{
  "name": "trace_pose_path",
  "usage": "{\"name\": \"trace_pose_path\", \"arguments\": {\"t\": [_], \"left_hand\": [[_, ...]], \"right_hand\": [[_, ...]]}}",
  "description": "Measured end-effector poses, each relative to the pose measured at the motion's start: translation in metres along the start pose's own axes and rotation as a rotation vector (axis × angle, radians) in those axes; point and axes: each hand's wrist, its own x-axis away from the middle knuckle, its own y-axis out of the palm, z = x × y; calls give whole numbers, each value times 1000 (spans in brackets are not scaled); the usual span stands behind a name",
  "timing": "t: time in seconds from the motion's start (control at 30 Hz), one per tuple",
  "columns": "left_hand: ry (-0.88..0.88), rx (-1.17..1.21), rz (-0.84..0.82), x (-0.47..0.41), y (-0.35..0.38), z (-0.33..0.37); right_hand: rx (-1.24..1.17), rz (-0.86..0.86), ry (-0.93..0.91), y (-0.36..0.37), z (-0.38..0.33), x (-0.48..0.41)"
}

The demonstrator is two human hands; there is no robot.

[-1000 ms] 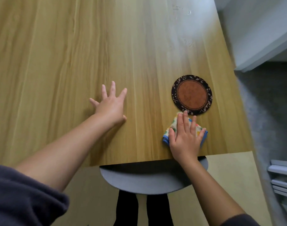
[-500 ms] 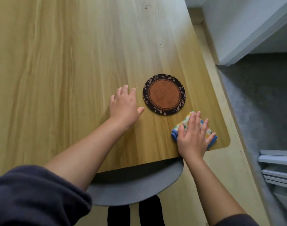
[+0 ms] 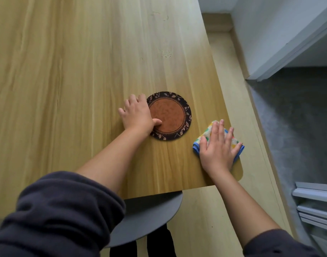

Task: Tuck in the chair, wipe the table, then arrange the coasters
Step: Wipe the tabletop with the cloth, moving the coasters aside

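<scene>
Flat and spread, the right hand (image 3: 217,148) presses palm-down on a folded cloth (image 3: 211,133), fingers extended rather than curled, so the cloth is pinned under the palm and not gripped. The cloth is pale with coloured spots and a blue edge, and it lies at the near right corner of the table (image 3: 75,71), just beside the table's right edge, with one blue corner reaching that edge. To its left, the left hand (image 3: 137,115) rests on the table against the left rim of a round coaster (image 3: 171,116). Its fingers are loosely bent over the coaster's left edge and its thumb lies on the brown centre; whether the fingers have lifted or hooked the rim cannot be told. The coaster is a dark disc with a leaf-patterned border around a brown middle, lying flat on the light wooden tabletop, near the cloth but not touching it. Both forearms are bare, with dark sleeves (image 3: 57,216) pushed up toward the elbows. Under the near edge of the table, the rounded grey seat of a chair (image 3: 149,216) shows, partly beneath the tabletop. Pale wooden flooring runs along the right of the table, and beyond it lies grey carpet (image 3: 292,127).
</scene>
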Motion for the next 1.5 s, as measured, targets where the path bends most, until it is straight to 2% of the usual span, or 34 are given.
{"name": "trace_pose_path", "arguments": {"t": [0.07, 0.13, 0.23, 0.33, 0.4, 0.47, 0.57, 0.67, 0.8, 0.87, 0.97, 1.07, 1.4, 1.5], "left_hand": [[41, 134, 8, -1, 1, 2], [83, 398, 42, 2, 1, 3], [3, 680, 38, 4, -8, -1], [-38, 821, -107, 11, -25, -18], [-32, 884, -290, 20, -38, -39], [-12, 777, -472, 29, -48, -64], [44, 466, -524, 39, -52, -98], [71, 259, -469, 42, -44, -119], [136, 82, -201, 38, -33, -123], [87, -34, -168, 33, -27, -118], [6, -63, -288, 28, -25, -110], [-7, -76, -320, 25, -27, -106], [13, -88, -311, 20, -17, -110], [20, -91, -310, 20, -16, -109]], "right_hand": [[11, 1, -26, -1, 1, -7], [17, 0, -48, -2, 1, -11], [27, -7, -69, -4, 1, -15], [24, -24, -82, -7, 0, -15], [7, -36, -78, -10, -1, -14], [1, -40, -74, -11, -2, -14], [-2, -42, -69, -13, -3, -13], [6, -44, -67, -13, -3, -13], [17, -45, -62, -12, -2, -13], [28, -48, -64, -10, -2, -13], [37, -49, -54, -10, -7, -13], [40, -55, -73, -10, -30, -10], [65, -83, -520, 5, -189, -21], [50, -82, -519, 0, -207, -51]]}}
